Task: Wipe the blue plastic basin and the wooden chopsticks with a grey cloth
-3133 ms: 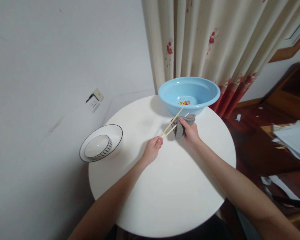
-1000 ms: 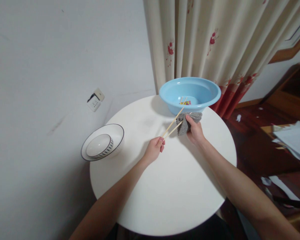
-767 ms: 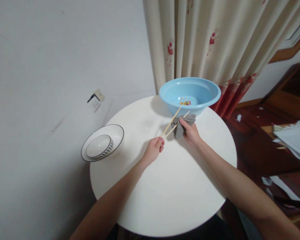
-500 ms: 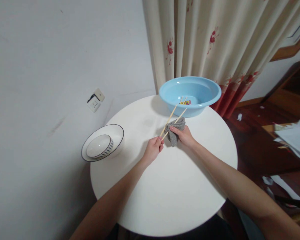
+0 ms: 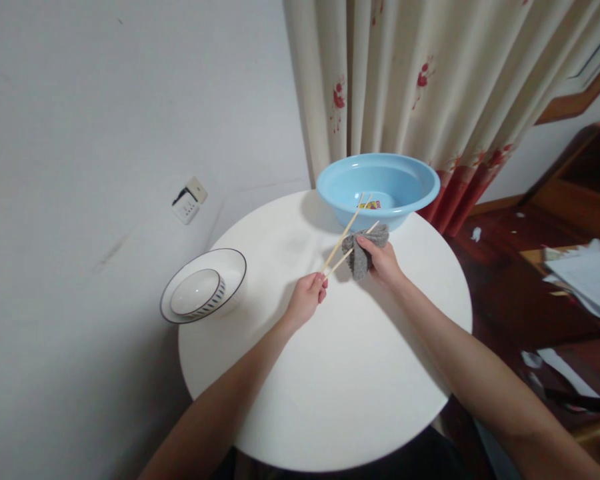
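Two light wooden chopsticks [image 5: 345, 234] spread apart from my left hand [image 5: 307, 297], which is closed around their near ends. My right hand [image 5: 381, 257] pinches a grey cloth [image 5: 361, 259] wrapped about the right-hand chopstick, whose tip pokes out beyond it. The other chopstick runs free of the cloth towards the light blue basin [image 5: 330, 193]. Inside that basin, two more thin stick ends and a colourful label show. Both hands are above the white round table [image 5: 330, 387].
At the table's left edge, a small patterned bowl [image 5: 196, 292] rests inside a larger dark-rimmed white bowl [image 5: 237, 270]. A wall with a socket [image 5: 185, 208] borders the left side. Behind the basin hangs a curtain [image 5: 390, 87]. Papers [image 5: 587, 273] lie at the right.
My right hand and the cloth have slid up and to the right along the chopstick, towards its far tip. My left hand has stayed in nearly the same place.
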Tool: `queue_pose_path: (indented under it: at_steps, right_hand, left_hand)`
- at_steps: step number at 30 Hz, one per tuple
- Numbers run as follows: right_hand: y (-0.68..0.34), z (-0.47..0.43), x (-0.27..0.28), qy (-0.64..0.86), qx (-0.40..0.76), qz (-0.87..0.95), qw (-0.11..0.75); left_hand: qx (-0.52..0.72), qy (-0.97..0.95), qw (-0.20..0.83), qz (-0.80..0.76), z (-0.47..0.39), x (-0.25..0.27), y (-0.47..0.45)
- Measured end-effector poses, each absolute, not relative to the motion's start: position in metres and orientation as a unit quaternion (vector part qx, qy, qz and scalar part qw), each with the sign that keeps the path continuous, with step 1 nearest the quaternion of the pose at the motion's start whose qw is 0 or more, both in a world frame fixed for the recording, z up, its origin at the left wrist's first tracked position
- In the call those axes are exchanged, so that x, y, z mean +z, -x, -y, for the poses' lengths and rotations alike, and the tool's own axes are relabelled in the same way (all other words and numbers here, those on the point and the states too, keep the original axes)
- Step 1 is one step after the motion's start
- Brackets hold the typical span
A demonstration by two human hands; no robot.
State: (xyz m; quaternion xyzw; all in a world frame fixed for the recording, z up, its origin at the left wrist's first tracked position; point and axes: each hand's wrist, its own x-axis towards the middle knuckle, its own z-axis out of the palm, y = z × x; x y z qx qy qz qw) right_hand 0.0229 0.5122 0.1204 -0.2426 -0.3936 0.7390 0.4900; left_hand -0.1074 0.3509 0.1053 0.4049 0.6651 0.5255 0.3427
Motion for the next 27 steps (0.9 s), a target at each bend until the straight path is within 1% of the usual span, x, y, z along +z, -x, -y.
queue_pose_path:
  at_steps: [3, 9, 17, 21, 27]
  right_hand:
    - [-0.026, -0.521, 0.121, 0.242, 0.732, 0.362, 0.524]
    - [-0.03, -0.535, 0.119, 0.237, 0.719, 0.328, 0.565]
    - [-0.029, -0.534, 0.116, 0.234, 0.721, 0.322, 0.567]
    - [-0.023, -0.525, 0.114, 0.229, 0.733, 0.346, 0.539]
    - [-0.014, -0.503, 0.106, 0.23, 0.753, 0.429, 0.443]
  left_hand:
    - [0.524, -0.409, 0.341, -0.665, -0.35, 0.106, 0.107]
    - [0.522, -0.414, 0.338, -0.664, -0.348, 0.107, 0.107]
    - [0.523, -0.409, 0.338, -0.667, -0.348, 0.103, 0.109]
    - [0.524, -0.406, 0.336, -0.669, -0.349, 0.102, 0.11]
    - [0.523, -0.408, 0.336, -0.669, -0.351, 0.103, 0.109]
